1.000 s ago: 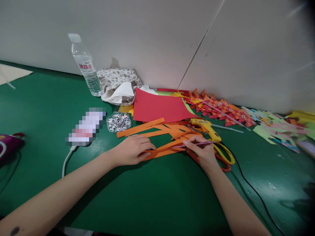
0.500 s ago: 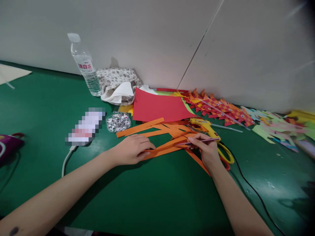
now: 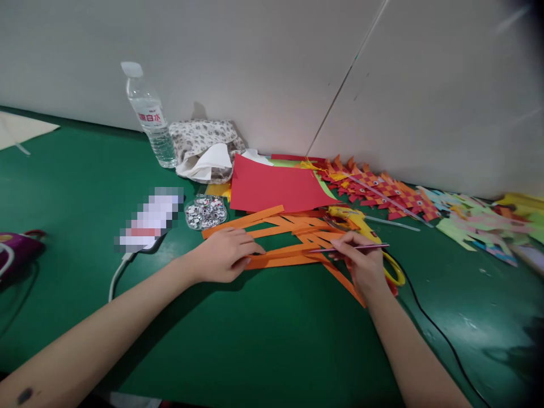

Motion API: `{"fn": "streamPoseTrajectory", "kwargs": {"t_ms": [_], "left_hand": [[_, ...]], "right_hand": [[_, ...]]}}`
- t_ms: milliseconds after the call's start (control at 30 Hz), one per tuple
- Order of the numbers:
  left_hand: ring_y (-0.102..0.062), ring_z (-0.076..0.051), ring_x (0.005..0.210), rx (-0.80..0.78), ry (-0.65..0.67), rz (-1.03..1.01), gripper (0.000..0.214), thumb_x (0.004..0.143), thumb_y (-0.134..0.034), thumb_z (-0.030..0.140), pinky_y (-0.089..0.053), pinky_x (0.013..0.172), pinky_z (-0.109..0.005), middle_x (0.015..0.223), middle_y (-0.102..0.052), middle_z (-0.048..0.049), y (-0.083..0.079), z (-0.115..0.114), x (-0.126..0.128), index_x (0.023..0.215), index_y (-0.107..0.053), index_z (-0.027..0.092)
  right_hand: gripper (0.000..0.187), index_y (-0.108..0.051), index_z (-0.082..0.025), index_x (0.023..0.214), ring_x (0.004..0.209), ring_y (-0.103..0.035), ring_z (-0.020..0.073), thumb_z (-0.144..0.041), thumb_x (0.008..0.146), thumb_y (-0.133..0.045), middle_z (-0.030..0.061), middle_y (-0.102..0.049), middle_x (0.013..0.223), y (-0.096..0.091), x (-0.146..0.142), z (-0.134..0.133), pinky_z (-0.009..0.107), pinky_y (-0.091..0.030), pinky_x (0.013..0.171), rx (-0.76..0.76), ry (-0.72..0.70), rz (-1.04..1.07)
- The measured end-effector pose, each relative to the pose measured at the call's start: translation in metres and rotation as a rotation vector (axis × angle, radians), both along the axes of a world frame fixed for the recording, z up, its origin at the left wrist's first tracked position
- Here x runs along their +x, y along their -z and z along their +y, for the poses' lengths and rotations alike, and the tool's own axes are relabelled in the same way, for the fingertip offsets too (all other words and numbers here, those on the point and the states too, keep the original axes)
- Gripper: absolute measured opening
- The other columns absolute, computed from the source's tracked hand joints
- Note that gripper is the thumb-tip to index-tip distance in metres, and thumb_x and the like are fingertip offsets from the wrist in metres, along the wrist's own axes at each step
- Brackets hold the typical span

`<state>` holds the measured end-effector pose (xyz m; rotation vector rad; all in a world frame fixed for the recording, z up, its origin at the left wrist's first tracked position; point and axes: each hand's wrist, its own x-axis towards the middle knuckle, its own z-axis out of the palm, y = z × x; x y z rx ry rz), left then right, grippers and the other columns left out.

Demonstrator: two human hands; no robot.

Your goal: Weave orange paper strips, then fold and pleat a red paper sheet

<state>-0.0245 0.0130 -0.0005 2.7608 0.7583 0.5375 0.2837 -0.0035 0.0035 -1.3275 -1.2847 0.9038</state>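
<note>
My left hand [image 3: 225, 255] is closed over the left end of an orange paper strip [image 3: 289, 259] lying on the table. A thin pinkish pen-like stick [image 3: 370, 246] is pinched in my right hand [image 3: 363, 266], its tip on the strip's right part. More orange strips [image 3: 270, 229] lie criss-crossed just behind, partly overlapping. Beside my right hand are a yellow glue gun [image 3: 355, 218] and yellow-handled scissors [image 3: 395, 269], partly hidden by the hand. A red paper sheet [image 3: 276, 184] rests beyond the strips.
A clear pack of googly eyes [image 3: 207, 212], a phone [image 3: 151, 221] on a white cable, a water bottle [image 3: 153, 122] and a patterned pouch [image 3: 204, 136] stand to the left. Woven red-orange paper fish [image 3: 382, 187] lie by the wall. A black cord [image 3: 429, 317] runs down the right side.
My right hand has shifted slightly right and down, with the stick now lying flatter over the strip. The left hand stays at the strip's end. The view has shifted a little.
</note>
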Motion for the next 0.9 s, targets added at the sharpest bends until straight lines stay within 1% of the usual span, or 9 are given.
{"fn": "streamPoseTrajectory", "kwargs": {"t_ms": [100, 167, 233, 333, 400, 500, 600, 700, 900], "left_hand": [[-0.061, -0.021, 0.087, 0.091, -0.08, 0.024, 0.031, 0.077, -0.046, 0.012, -0.047, 0.077, -0.036, 0.096, -0.066, -0.0061, -0.003, -0.001, 0.0, 0.103, -0.061, 0.018], [-0.061, -0.022, 0.086, 0.139, -0.118, 0.029, 0.028, 0.077, -0.045, 0.013, -0.047, 0.076, -0.036, 0.095, -0.066, -0.0074, -0.004, -0.002, 0.002, 0.1, -0.061, 0.016], [-0.061, -0.021, 0.086, 0.157, -0.12, 0.023, 0.025, 0.083, -0.044, 0.015, -0.047, 0.077, -0.036, 0.095, -0.066, -0.0079, -0.003, -0.004, 0.004, 0.101, -0.061, 0.016], [-0.061, -0.02, 0.091, 0.157, -0.108, 0.007, 0.023, 0.092, -0.043, 0.022, -0.047, 0.08, -0.034, 0.1, -0.067, -0.0064, 0.002, -0.003, 0.008, 0.107, -0.06, 0.018], [-0.062, -0.019, 0.091, 0.168, -0.114, -0.002, 0.023, 0.095, -0.043, 0.026, -0.047, 0.079, -0.033, 0.1, -0.067, -0.0058, 0.006, -0.002, 0.009, 0.109, -0.06, 0.019], [-0.062, -0.02, 0.088, 0.191, -0.115, -0.008, 0.023, 0.095, -0.046, 0.03, -0.048, 0.076, -0.033, 0.097, -0.067, -0.0061, 0.008, -0.001, 0.009, 0.108, -0.061, 0.018], [-0.062, -0.02, 0.087, 0.202, -0.099, -0.004, 0.022, 0.095, -0.046, 0.026, -0.048, 0.075, -0.033, 0.095, -0.067, -0.0063, 0.009, -0.001, 0.009, 0.105, -0.063, 0.018], [-0.062, -0.019, 0.087, 0.192, -0.095, -0.012, 0.023, 0.094, -0.044, 0.021, -0.048, 0.077, -0.033, 0.094, -0.067, -0.0068, 0.01, -0.001, 0.009, 0.104, -0.064, 0.018], [-0.061, -0.019, 0.087, 0.146, -0.064, -0.015, 0.023, 0.093, -0.043, 0.017, -0.048, 0.077, -0.031, 0.093, -0.067, -0.0065, 0.01, -0.002, 0.01, 0.102, -0.064, 0.017]], "right_hand": [[0.025, -0.062, -0.021, 0.058, 0.051, -0.054, 0.0137, -0.037, 0.072, -0.074, -0.0004, -0.059, 0.054, 0.0, -0.008, -0.005, 0.028, -0.046, 0.052, -0.02, -0.055, -0.042], [0.027, -0.061, -0.02, 0.059, 0.051, -0.053, 0.0137, -0.039, 0.073, -0.073, -0.0005, -0.058, 0.054, 0.001, -0.014, -0.007, 0.027, -0.044, 0.051, -0.025, -0.093, -0.078], [0.028, -0.061, -0.02, 0.061, 0.051, -0.052, 0.0135, -0.042, 0.075, -0.072, -0.0005, -0.057, 0.053, 0.001, -0.02, -0.008, 0.027, -0.042, 0.05, -0.022, -0.107, -0.116], [0.028, -0.062, -0.02, 0.064, 0.05, -0.052, 0.0128, -0.044, 0.077, -0.07, -0.0008, -0.057, 0.053, 0.001, -0.027, -0.01, 0.026, -0.041, 0.05, -0.045, -0.095, -0.168], [0.029, -0.063, -0.019, 0.066, 0.05, -0.053, 0.0128, -0.045, 0.077, -0.069, 0.0003, -0.061, 0.057, -0.001, -0.03, -0.012, 0.026, -0.042, 0.05, -0.076, -0.099, -0.187], [0.029, -0.063, -0.019, 0.068, 0.051, -0.054, 0.0132, -0.046, 0.078, -0.068, 0.0018, -0.065, 0.062, -0.003, -0.036, -0.016, 0.026, -0.043, 0.051, -0.112, -0.123, -0.204], [0.029, -0.063, -0.02, 0.068, 0.052, -0.055, 0.0138, -0.046, 0.079, -0.067, 0.0001, -0.062, 0.058, -0.004, -0.041, -0.02, 0.026, -0.043, 0.052, -0.138, -0.153, -0.249], [0.029, -0.063, -0.021, 0.068, 0.053, -0.054, 0.0142, -0.047, 0.079, -0.065, -0.0005, -0.06, 0.057, -0.005, -0.047, -0.023, 0.026, -0.042, 0.052, -0.136, -0.187, -0.312], [0.028, -0.063, -0.021, 0.067, 0.053, -0.053, 0.0134, -0.047, 0.079, -0.065, -0.0011, -0.058, 0.057, -0.006, -0.053, -0.022, 0.025, -0.042, 0.051, -0.149, -0.195, -0.293]]}}
